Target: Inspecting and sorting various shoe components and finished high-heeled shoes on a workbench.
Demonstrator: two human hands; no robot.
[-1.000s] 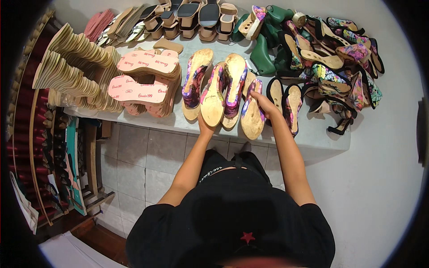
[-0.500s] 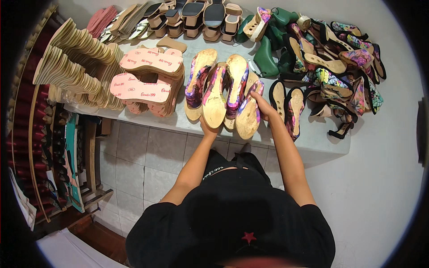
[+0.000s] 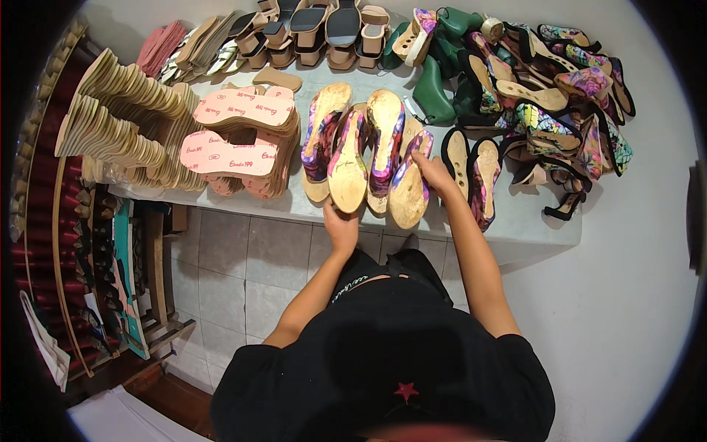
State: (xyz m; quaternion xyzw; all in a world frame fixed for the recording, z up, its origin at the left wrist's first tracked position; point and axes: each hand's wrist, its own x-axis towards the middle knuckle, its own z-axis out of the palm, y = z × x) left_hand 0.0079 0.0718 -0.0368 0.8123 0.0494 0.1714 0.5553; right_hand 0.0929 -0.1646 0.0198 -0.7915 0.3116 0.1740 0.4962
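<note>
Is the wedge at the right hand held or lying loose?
Held: the right hand has its thumb over the wedge. The other fingers are mostly hidden.

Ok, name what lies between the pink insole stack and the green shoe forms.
In the head view, mainly floral-sided wedge soles lie between the pink stack and the green forms.

Mid-table is blocked by wedges (image 3: 383,140), left by insoles (image 3: 243,156), right by heaped shoes (image 3: 545,136); open table (image 3: 534,231) is found front right.
</note>
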